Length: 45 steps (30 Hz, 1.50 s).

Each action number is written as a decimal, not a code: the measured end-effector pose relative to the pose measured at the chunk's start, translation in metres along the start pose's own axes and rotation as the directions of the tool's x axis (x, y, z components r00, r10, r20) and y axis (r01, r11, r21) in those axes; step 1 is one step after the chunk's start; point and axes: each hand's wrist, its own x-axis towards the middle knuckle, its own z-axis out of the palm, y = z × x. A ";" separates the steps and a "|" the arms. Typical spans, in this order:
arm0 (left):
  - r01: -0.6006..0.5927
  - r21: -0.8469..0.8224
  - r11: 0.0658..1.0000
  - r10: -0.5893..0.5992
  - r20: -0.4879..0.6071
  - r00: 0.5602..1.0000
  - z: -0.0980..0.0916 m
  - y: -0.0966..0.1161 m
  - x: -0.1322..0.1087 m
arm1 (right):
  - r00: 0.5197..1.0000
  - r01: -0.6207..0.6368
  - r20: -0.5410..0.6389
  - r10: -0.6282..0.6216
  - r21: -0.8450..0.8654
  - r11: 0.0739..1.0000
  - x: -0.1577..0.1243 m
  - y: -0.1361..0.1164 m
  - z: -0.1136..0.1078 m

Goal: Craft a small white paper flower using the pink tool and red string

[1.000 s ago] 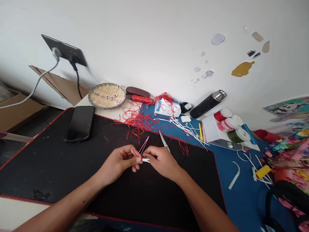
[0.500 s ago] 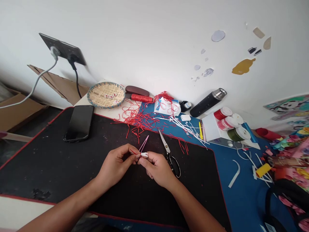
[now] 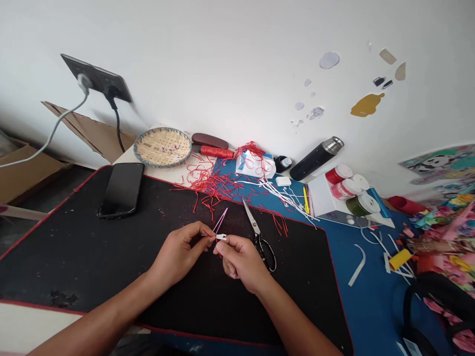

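Note:
Over the black mat (image 3: 122,257), my left hand (image 3: 183,249) is closed in a pinch on a small white strip (image 3: 221,237) with red cord (image 3: 207,232) at it. A thin purple loop (image 3: 221,218) sticks up behind the fingertips. Close against it, my right hand (image 3: 239,257) is also closed, thumb and forefinger together at the strip's right end; a bit of red cord shows below its fingertips. Just right of that hand lie the scissors (image 3: 256,227), black-handled, blades pointing away. The fingertips cover part of the strip and cord.
Cut red cords (image 3: 213,183) and white cords (image 3: 285,193) lie beyond the mat. Behind are a woven basket (image 3: 163,160), a red thread spool (image 3: 217,152) and a black flask (image 3: 313,160). A phone (image 3: 121,190) lies left; paint jars (image 3: 339,173) stand right.
My right fingertips have shifted slightly, baring more of the white strip and a bit of red cord below. My left hand keeps its pinch. The view has turned a little.

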 end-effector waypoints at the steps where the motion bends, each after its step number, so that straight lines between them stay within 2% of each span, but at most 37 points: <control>1: -0.008 0.011 1.000 0.008 -0.004 1.000 0.000 0.000 0.000 | 1.000 -0.005 -0.007 0.005 0.031 1.000 0.000 0.000 0.001; 10: -0.083 0.067 0.994 0.087 -0.058 0.995 0.000 -0.003 -0.003 | 0.997 -0.065 -0.023 0.071 0.194 0.979 -0.006 0.000 0.007; 18: -0.063 0.052 0.997 0.065 -0.032 0.997 0.003 -0.007 -0.003 | 0.999 -0.034 -0.028 0.038 0.133 0.991 -0.004 0.002 0.011; 27: -0.149 0.012 0.989 0.149 0.013 0.989 0.003 -0.010 -0.003 | 0.999 -0.022 -0.032 0.026 0.122 0.992 -0.004 0.002 0.010; 33: -0.154 0.014 0.988 0.153 0.024 0.988 0.003 -0.010 -0.002 | 0.999 -0.015 -0.037 0.021 0.137 0.991 -0.004 0.004 0.011; 40: -0.087 -0.017 0.996 0.086 -0.019 0.996 0.002 -0.005 -0.002 | 0.999 -0.023 -0.026 0.029 0.217 0.976 -0.006 0.003 0.010; 43: 0.045 -0.103 0.994 -0.048 -0.024 0.999 0.002 -0.003 0.000 | 0.999 -0.023 0.028 0.017 0.247 0.969 -0.009 0.004 0.011; 45: 0.161 -0.218 0.962 -0.168 -0.012 0.986 0.001 -0.004 0.002 | 0.998 -0.024 0.061 0.010 0.234 0.972 -0.012 0.007 0.013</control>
